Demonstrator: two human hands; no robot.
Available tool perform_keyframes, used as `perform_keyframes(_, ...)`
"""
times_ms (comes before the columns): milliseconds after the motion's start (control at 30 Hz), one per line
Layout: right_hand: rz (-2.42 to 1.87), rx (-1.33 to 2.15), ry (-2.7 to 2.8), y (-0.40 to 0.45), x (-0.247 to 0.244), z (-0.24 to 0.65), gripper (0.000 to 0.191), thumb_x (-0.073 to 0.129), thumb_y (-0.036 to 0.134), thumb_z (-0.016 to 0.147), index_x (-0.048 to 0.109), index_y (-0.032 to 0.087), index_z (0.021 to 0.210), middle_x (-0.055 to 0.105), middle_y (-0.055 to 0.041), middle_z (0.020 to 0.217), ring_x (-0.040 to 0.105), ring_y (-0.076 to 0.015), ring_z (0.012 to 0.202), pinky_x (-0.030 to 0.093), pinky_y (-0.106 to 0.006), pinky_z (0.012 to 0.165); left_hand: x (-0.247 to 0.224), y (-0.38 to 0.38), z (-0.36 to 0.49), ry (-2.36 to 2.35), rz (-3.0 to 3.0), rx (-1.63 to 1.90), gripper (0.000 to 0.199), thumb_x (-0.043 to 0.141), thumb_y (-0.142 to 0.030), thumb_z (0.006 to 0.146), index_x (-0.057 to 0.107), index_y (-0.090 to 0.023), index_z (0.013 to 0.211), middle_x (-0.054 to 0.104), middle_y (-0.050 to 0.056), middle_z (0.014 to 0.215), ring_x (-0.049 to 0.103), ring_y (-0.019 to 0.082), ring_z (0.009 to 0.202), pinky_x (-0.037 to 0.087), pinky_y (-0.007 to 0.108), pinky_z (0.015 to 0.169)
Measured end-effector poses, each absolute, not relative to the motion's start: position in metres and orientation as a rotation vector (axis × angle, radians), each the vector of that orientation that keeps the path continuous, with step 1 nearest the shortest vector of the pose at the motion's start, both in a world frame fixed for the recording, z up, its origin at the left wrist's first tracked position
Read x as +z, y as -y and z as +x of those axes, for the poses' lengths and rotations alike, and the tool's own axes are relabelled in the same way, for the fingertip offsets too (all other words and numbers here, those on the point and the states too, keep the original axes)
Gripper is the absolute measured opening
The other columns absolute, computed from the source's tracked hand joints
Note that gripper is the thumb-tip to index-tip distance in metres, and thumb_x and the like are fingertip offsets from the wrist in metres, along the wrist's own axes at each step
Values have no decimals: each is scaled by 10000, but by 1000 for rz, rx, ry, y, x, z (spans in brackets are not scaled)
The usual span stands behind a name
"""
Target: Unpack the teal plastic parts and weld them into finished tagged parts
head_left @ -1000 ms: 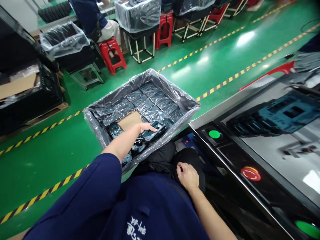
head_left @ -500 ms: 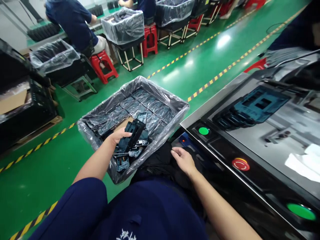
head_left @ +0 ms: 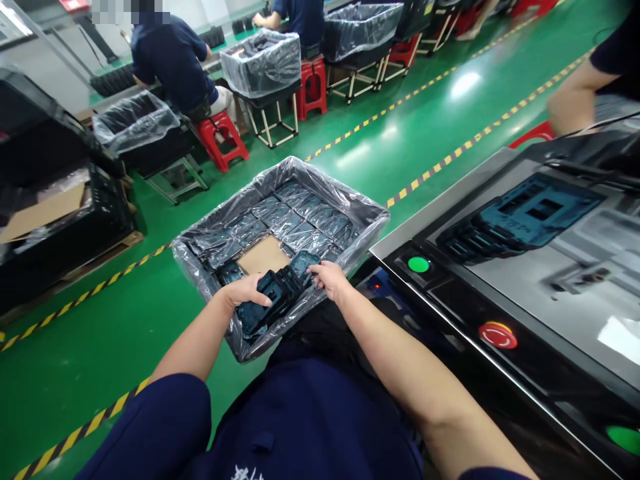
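Note:
My left hand [head_left: 249, 291] is closed round a stack of dark plastic housings [head_left: 277, 294], held tilted over the near part of a bin lined with clear plastic [head_left: 200, 270]. Close by on the right, my right hand [head_left: 327, 277] pinches the edge of another dark plastic housing [head_left: 305, 264], at the right end of the stack. Whether that piece touches the stack I cannot tell. Rows of similar parts in clear film [head_left: 300, 210] fill the far side of the bin. A piece of brown cardboard [head_left: 265, 254] shows in the middle.
At my right stands a machine with green buttons [head_left: 419, 265] and a red emergency stop [head_left: 497, 335]; a stack of dark housings [head_left: 525, 217] lies on its top. A co-worker [head_left: 170, 60] sits on a red stool [head_left: 223, 140] by lined bins. Another person's arm [head_left: 575, 100] shows at right.
My right hand has moved left from beside the machine into the bin and taken hold of a housing. My left hand has lowered its stack nearer the bin's close edge, uncovering more cardboard.

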State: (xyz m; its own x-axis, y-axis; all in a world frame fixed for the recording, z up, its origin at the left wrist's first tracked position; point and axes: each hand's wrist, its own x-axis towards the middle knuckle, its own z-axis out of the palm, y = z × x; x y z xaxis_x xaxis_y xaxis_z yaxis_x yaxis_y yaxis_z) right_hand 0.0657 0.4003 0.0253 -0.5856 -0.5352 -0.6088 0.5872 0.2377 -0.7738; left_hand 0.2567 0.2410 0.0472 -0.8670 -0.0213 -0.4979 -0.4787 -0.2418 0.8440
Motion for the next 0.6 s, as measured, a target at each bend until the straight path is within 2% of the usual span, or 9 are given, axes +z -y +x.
perform_keyframes(67,83,-1581,-1609,-403,25,64,200,702,94,660,516,167,666,588,30,561,442,-48,351,247,-156,276,47,-240,260,-1686,-644,2258,520,875,-209,536,655,-118,998,714,49,842,659,173,715,539,273,677)
perform_keyframes(133,122,-1659,-1630,-413,29,60,190,680,102,664,512,177,712,582,48,575,503,-57,402,315,-146,316,44,-236,264,-1634,-723,2399,514,865,-209,549,658,-110,1009,720,67,850,668,184,705,540,280,665)
perform_keyframes(233,164,-1848,-1647,-432,37,58,226,694,163,675,514,193,808,596,60,627,569,-71,480,422,-153,402,37,-236,267,-1454,-895,2698,443,826,-245,604,665,-97,989,721,86,820,675,193,677,547,297,660)
perform_keyframes(333,77,-2080,-1699,-450,44,72,286,731,272,693,525,208,882,628,43,688,637,-123,559,523,-222,498,33,-254,257,-1118,-934,3015,458,737,-295,681,651,-115,1093,718,85,855,672,180,692,552,303,676)
perform_keyframes(467,-337,-2108,-1870,-472,44,108,253,635,361,828,589,204,1021,686,-65,981,705,-199,799,606,-356,739,30,-307,228,-696,-755,3130,512,618,-314,764,597,-150,1249,711,112,1005,685,199,820,551,309,715)
perform_keyframes(533,-679,-2040,-2006,-485,40,123,267,583,313,871,602,210,1117,667,-97,1106,680,-237,991,571,-419,898,26,-333,215,-627,-704,3089,467,594,-345,782,625,-158,1208,712,117,1042,688,225,898,551,329,763)
perform_keyframes(600,-1053,-1946,-2111,-499,35,131,371,561,234,868,570,223,1239,628,-113,1217,605,-267,1162,494,-478,1023,22,-353,207,-630,-670,3034,429,601,-381,771,660,-150,1127,720,118,1014,687,251,930,547,358,807)
